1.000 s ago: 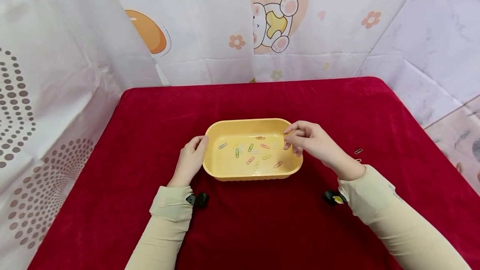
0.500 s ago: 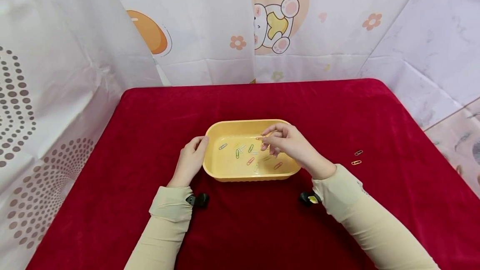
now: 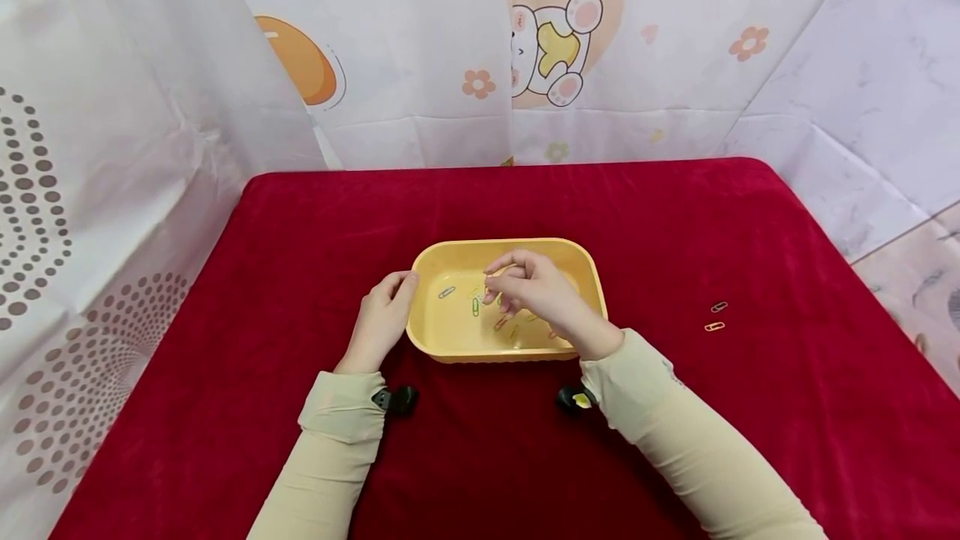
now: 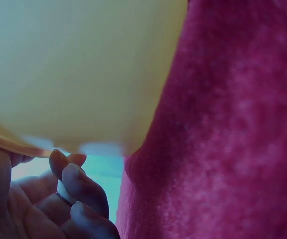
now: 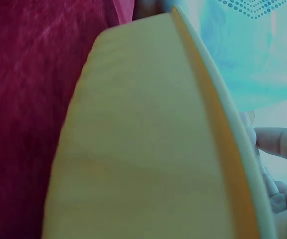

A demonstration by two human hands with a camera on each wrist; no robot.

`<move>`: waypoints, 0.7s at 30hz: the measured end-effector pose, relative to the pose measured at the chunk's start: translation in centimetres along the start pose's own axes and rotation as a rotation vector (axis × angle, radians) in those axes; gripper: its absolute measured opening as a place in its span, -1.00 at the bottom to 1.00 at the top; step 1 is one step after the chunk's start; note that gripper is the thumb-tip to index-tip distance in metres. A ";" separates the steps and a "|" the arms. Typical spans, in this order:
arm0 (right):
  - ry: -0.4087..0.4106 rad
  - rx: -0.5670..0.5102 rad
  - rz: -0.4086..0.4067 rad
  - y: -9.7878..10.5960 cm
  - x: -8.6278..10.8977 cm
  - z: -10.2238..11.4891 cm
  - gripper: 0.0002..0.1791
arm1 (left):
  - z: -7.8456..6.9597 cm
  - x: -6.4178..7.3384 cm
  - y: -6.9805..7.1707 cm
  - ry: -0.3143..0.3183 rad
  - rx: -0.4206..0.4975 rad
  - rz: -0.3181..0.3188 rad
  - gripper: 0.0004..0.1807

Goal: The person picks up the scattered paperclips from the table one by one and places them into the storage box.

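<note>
A yellow rectangular plastic tray [image 3: 427,340] with rounded corners stands on the table, several coloured paper clips lying on its bottom, among them a green paper clip [image 3: 476,307] and a grey paper clip [image 3: 447,292]. My left hand [image 3: 381,319] grips the tray's left rim, thumb on top and fingers beneath it, as the left wrist view shows. Above the middle of the tray, my right hand [image 3: 536,288] pinches a small paper clip [image 5: 252,117] between thumb and fingertips. That hand hides part of the clips below. Much of the right hand lies behind the tray's wall in the right wrist view.
Two more paper clips lie on the red cloth [image 3: 652,440] to the right, a dark paper clip [image 3: 719,307] and an orange-yellow paper clip [image 3: 715,327]. Patterned white curtains [image 3: 420,57] hang behind the table and at both sides.
My right hand has moved left with its paper clip, from the tray's right end to over its middle. The left hand has kept its hold on the rim.
</note>
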State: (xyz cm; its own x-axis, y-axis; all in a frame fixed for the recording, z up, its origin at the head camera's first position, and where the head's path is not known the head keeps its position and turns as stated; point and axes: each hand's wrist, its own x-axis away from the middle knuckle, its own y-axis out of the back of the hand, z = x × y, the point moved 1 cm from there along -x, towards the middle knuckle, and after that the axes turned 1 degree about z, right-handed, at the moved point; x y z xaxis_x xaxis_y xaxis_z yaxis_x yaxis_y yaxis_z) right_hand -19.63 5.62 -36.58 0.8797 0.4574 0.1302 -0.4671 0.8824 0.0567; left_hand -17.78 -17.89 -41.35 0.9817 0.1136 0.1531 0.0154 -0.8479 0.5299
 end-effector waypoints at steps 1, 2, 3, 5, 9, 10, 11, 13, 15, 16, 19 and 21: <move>0.002 -0.005 0.001 -0.3 -0.1 -0.1 -0.74 | 0.0 0.0 0.0 0.000 0.001 0.002 -0.41; 0.001 -0.010 0.002 -0.5 -0.3 -0.2 -0.74 | 0.0 0.0 0.0 0.001 0.003 0.004 -0.41; 0.001 -0.014 0.003 -0.7 -0.4 -0.3 -0.73 | 0.0 0.0 0.0 0.001 0.004 0.004 -0.42; -0.014 -0.014 0.002 -1.2 -0.6 -0.5 -0.71 | 0.0 0.0 0.0 0.001 0.006 0.006 -0.42; -0.045 0.022 -0.009 -2.0 -1.0 -0.8 -0.66 | 0.0 0.0 0.0 -0.003 0.002 0.003 -0.41; -0.052 0.033 -0.011 -2.1 -1.1 -0.9 -0.66 | 0.0 0.0 0.0 -0.003 0.001 0.002 -0.40; -0.056 0.044 -0.015 -2.3 -1.2 -0.9 -0.65 | 0.0 0.0 0.0 -0.002 -0.001 0.001 -0.40; -0.059 0.061 -0.023 -2.5 -1.3 -1.1 -0.66 | 0.0 0.0 0.0 -0.001 -0.004 0.001 -0.38; -0.062 0.075 -0.028 -2.7 -1.4 -1.2 -0.66 | 0.0 0.0 0.0 0.000 -0.006 0.001 -0.38; -0.062 0.082 -0.030 -2.7 -1.5 -1.2 -0.66 | 0.0 0.1 0.0 -0.001 -0.007 0.001 -0.38; -0.058 0.102 -0.033 -2.8 -1.6 -1.4 -0.66 | 0.0 0.1 0.0 -0.007 -0.009 0.000 -0.38; -0.057 0.108 -0.029 -2.8 -1.6 -1.4 -0.65 | -0.1 0.0 0.0 -0.008 -0.008 -0.001 -0.38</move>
State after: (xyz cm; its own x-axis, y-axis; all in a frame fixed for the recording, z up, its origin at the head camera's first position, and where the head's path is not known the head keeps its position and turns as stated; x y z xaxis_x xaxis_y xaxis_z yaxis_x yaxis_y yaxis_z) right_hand -19.59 2.62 -38.29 0.8877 0.4224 0.1829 -0.4515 0.8764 0.1673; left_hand -17.75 -17.83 -41.28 0.9831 0.1104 0.1457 0.0151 -0.8433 0.5372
